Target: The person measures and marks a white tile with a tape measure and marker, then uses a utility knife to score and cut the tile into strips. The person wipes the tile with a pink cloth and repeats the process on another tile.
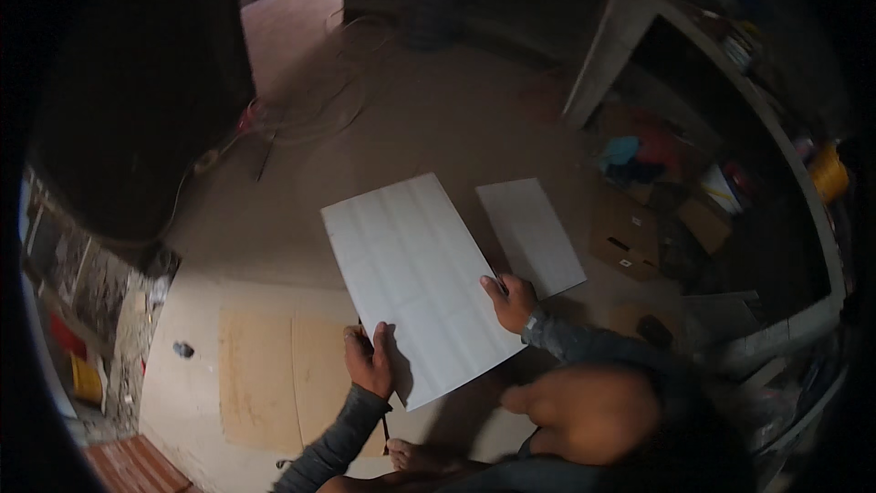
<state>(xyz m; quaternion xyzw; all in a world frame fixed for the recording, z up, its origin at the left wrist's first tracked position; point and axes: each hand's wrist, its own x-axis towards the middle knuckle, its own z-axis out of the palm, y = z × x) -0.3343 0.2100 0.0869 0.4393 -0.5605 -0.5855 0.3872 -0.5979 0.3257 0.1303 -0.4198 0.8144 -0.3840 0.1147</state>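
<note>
A large white rectangular tile (pixel 411 274) is held up at a slant in front of me, its pale face toward me. My left hand (pixel 368 361) grips its lower left edge. On the opposite long edge my right hand (pixel 511 303) is closed, thumb on the face and the other fingers partly hidden behind. A second, smaller-looking white tile (pixel 534 230) lies on the floor just beyond my right hand. To the left of my left hand, a flat sheet of brown cardboard (pixel 260 374) rests on the floor.
A pale-framed recess (pixel 630 36) at the right has cardboard boxes (pixel 625 236) and a white bucket (pixel 721 190) around it. A loose cable (pixel 351 114) curls across the far floor. A small dark object (pixel 183 349) sits left of the cardboard; reddish bricks (pixel 137 466) are at the lower left.
</note>
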